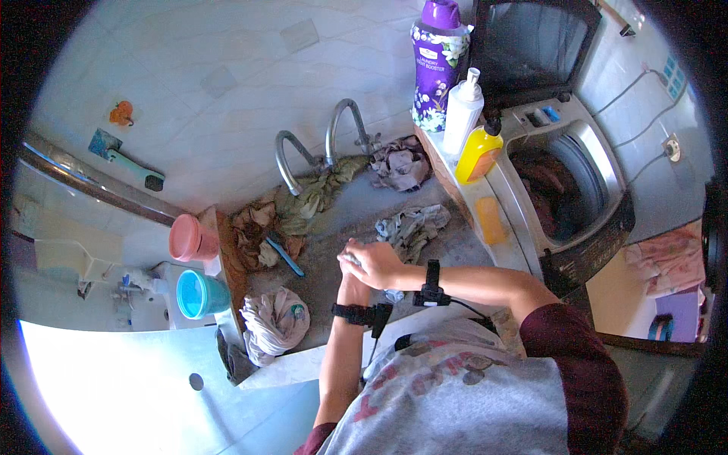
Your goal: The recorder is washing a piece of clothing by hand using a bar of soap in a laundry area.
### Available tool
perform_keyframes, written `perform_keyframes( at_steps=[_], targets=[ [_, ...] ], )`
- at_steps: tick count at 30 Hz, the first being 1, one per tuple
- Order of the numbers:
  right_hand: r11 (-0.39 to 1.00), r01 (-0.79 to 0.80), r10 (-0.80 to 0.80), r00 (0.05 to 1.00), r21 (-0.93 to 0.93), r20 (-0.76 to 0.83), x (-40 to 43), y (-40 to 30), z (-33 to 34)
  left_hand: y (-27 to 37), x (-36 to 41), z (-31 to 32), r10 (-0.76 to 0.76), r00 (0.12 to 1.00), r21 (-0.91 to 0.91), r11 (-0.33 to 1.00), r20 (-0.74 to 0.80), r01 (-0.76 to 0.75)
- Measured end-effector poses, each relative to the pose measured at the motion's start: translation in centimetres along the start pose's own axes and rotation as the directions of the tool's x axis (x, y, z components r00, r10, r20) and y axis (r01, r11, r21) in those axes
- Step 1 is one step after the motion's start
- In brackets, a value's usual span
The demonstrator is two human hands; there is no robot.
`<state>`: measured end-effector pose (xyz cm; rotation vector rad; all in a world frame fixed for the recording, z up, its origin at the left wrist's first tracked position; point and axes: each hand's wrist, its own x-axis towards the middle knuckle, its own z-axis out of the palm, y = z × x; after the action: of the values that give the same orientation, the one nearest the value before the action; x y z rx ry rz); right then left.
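Note:
My right hand [378, 265] is closed over my left hand [354, 289] above the wash basin. A small pale thing, perhaps cloth, shows between the fingers; how my left hand's fingers lie is hidden. Just beyond my hands is a crumpled light blue-grey cloth [412, 224]. White cloth [276, 324] lies bunched at the basin's near left. Further left are brown cloth [253, 224] and a blue-handled brush or similar tool [284, 256]. Olive cloth [318, 190] sits under the curved metal faucets [336, 133], with a mauve-grey cloth [401, 164] to their right.
A pink tub [193, 238] and a turquoise tub [203, 294] stand on the left ledge. The right ledge holds a purple laundry scent booster bottle [438, 74], a white bottle [463, 116], a yellow bottle [479, 154] and a yellow sponge [490, 220], beside an open top-loading washing machine [606, 187].

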<state>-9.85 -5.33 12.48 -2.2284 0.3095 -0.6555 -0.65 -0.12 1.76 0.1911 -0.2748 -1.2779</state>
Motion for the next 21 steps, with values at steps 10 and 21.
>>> perform_keyframes(
  at_steps=[10, 21],
  targets=[
    [0.998, -0.026, 0.025, 1.0, -0.062, -0.012, 1.3, -0.3, -0.6, -0.4, -0.7, 3.2, 0.146, 0.967, -0.077, 0.988, 0.207, -0.133],
    [0.984, -0.135, 0.137, 0.991, -0.113, 0.007, 1.8, 3.0, -1.8, -1.5, -0.4, 10.2, 0.148, 0.801, 0.36, 0.929, -0.58, 0.089]
  ],
)
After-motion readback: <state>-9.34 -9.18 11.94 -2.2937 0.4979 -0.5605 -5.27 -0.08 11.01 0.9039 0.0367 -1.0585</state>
